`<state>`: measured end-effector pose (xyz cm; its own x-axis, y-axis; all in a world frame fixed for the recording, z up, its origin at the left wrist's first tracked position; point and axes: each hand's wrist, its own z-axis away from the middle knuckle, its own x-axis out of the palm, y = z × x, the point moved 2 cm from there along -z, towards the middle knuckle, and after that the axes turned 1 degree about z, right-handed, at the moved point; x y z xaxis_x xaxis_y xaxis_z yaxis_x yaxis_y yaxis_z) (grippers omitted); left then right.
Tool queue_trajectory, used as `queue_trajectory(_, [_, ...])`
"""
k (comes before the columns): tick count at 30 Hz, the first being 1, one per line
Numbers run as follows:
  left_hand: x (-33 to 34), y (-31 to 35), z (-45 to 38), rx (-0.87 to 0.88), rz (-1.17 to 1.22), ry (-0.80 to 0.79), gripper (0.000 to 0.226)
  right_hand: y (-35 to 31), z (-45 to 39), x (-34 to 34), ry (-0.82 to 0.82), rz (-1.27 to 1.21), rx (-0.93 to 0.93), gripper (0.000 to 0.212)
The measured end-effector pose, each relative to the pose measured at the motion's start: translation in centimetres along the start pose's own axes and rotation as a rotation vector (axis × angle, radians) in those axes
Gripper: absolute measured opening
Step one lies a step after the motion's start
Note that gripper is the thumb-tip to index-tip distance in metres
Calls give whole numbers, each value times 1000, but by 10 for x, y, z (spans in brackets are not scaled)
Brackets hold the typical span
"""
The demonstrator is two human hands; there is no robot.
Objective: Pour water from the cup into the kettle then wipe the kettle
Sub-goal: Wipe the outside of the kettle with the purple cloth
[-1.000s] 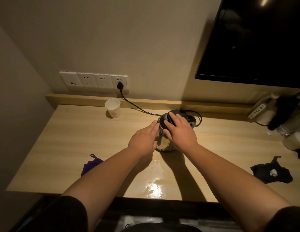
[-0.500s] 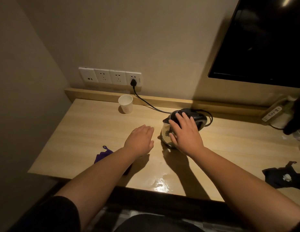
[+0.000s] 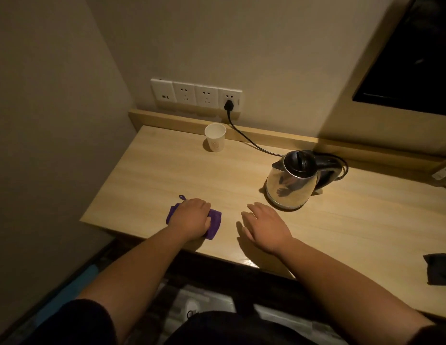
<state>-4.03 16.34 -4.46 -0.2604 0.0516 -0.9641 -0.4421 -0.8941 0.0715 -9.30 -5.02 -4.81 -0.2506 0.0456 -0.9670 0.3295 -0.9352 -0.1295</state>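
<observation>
A steel kettle (image 3: 289, 188) with a black lid and handle stands upright on the wooden desk (image 3: 167, 175), lid closed. A white paper cup (image 3: 215, 137) stands upright at the back, near the wall sockets. My left hand (image 3: 192, 217) lies on a purple cloth (image 3: 214, 221) near the desk's front edge, fingers curled over it. My right hand (image 3: 265, 226) hovers flat and empty just in front of the kettle, fingers apart, not touching it.
A black power cord (image 3: 249, 141) runs from a wall socket (image 3: 229, 100) to the kettle's base. A dark screen (image 3: 411, 70) hangs on the wall at the right. A dark cloth (image 3: 440, 267) lies at the desk's right edge.
Both hands have left the kettle. My left hand moved back and left onto the purple cloth; my right hand pulled back toward me. The view shifted left.
</observation>
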Motion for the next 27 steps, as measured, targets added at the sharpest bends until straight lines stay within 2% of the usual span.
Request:
queue_trajectory(4, [20,-25,8,-7,39,-6,32,-14,-3,26,-66,-31,60,47])
queue_trajectory(9, [38,-44,9,88,45,-13,53,-29,-8,55,16,-77,201,36])
queue_trajectory(15, [65,-57,-8,291,-19,-88,68,-44,-10,95,-83,-78,409,63])
queue_trajectory(23, [90,-68,-23,525,-111,-60,74,-46,-12,101,-87,-115,440,73])
queue_trajectory(27, [90,-67,-23,549,-167,41,63,-47,-13,100,-99,-102,446,72])
